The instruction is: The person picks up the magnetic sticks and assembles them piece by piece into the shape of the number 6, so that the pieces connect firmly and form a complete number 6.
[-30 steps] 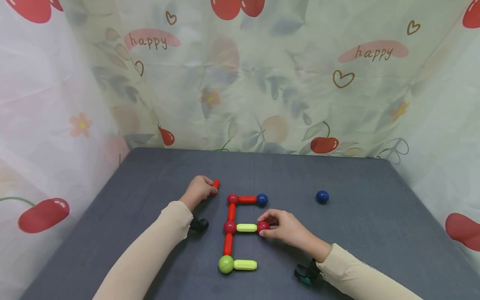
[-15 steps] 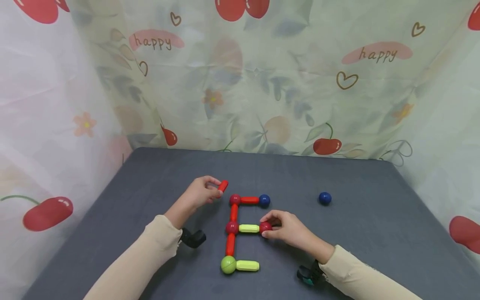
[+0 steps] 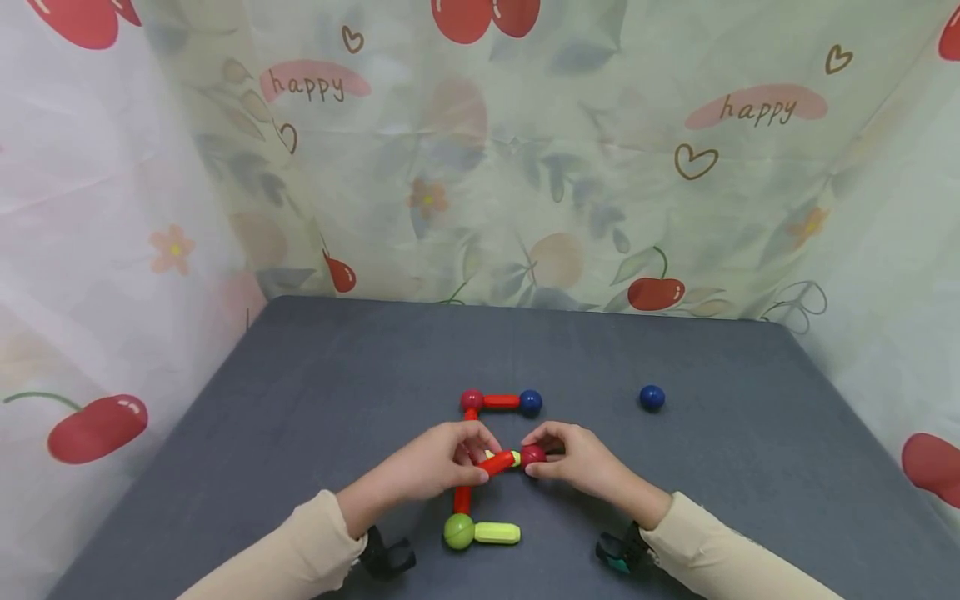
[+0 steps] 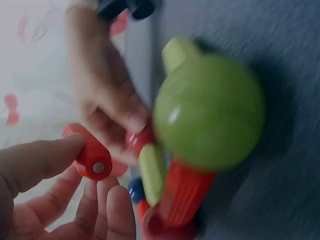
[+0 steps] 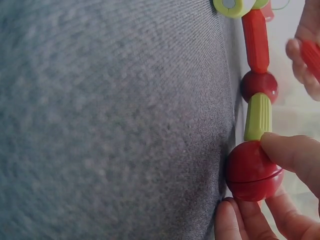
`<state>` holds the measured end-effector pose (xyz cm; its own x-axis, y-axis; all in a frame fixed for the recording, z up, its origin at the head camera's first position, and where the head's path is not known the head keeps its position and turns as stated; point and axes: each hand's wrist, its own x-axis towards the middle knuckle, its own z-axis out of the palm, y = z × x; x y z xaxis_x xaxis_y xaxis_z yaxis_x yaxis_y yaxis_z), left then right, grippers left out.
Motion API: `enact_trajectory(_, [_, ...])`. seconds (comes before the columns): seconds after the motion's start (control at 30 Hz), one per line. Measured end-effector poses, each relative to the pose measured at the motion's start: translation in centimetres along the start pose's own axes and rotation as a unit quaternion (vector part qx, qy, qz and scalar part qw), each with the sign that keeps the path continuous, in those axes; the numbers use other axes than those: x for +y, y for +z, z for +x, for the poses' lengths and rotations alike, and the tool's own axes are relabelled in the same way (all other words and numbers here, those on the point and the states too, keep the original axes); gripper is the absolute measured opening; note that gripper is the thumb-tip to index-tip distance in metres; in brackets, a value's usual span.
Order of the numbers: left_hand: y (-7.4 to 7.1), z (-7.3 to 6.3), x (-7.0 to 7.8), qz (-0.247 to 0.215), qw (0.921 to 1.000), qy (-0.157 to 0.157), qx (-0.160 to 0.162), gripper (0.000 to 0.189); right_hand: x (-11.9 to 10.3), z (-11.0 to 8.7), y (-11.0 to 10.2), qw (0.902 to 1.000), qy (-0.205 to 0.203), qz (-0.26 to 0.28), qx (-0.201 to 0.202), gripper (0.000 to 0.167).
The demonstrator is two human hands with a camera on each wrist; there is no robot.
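My left hand [image 3: 442, 458] pinches a loose red magnetic rod [image 4: 94, 159] between thumb and fingers, above the middle of a joined figure of rods and balls. A metal tip shows on the rod's end in the left wrist view. My right hand [image 3: 585, 458] grips the red ball [image 5: 254, 171] at the free end of the middle yellow-green rod [image 5: 258, 117]. Along the figure's left side, red rods link a red ball [image 3: 472, 401], a second red ball [image 5: 259, 87] and a green ball [image 3: 459, 532]. In the head view the left hand hides that second ball.
A blue ball [image 3: 530, 403] ends the figure's top red rod [image 3: 501, 402]. Another yellow-green rod [image 3: 497, 533] extends right from the green ball. A separate blue ball [image 3: 652, 397] lies on the dark table [image 3: 337, 350] at the right. A patterned curtain [image 3: 510, 167] stands behind.
My left hand has carried the red rod from beyond the figure's upper left toward me and right, over its middle. The right hand keeps its grip on the red ball.
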<state>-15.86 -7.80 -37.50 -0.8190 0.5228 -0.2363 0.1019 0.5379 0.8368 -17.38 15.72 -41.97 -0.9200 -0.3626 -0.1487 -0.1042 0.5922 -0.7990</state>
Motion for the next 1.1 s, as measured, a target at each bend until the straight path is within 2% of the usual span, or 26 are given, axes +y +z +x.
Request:
enact_trajectory(0.1, [1.3, 0.1, 0.1, 0.036, 0.9988, 0.02, -0.025, 0.021, 0.0, 0.0, 0.0, 1.0, -0.005, 0.0, 0.001, 0.027])
enact_trajectory(0.2, [2.3, 0.4, 0.1, 0.097, 0.9939, 0.038, -0.036, 0.021, 0.1, -0.1, -0.1, 0.9999, -0.011, -0.001, 0.001, 0.027])
enact_trajectory(0.4, [3.8, 1.3, 0.4, 0.226, 0.9707, 0.051, -0.063, 0.022, 0.1, -0.1, -0.2, 0.9998, -0.021, 0.004, -0.006, 0.028])
enact_trajectory(0.6, [4.6, 1.8, 0.5, 0.295, 0.9496, 0.072, -0.077, 0.021, 0.1, -0.1, -0.2, 0.9998, -0.021, -0.001, -0.005, 0.028])
enact_trajectory(0.77, [4.7, 2.1, 0.8, 0.313, 0.9428, 0.081, -0.08, 0.019, 0.1, -0.1, -0.2, 0.9997, -0.022, -0.001, -0.007, 0.028])
enact_trajectory(1.1, [4.8, 2.3, 0.9, 0.318, 0.9414, 0.073, -0.086, 0.019, 0.0, -0.1, -0.3, 0.9999, -0.013, 0.0, -0.009, 0.028])
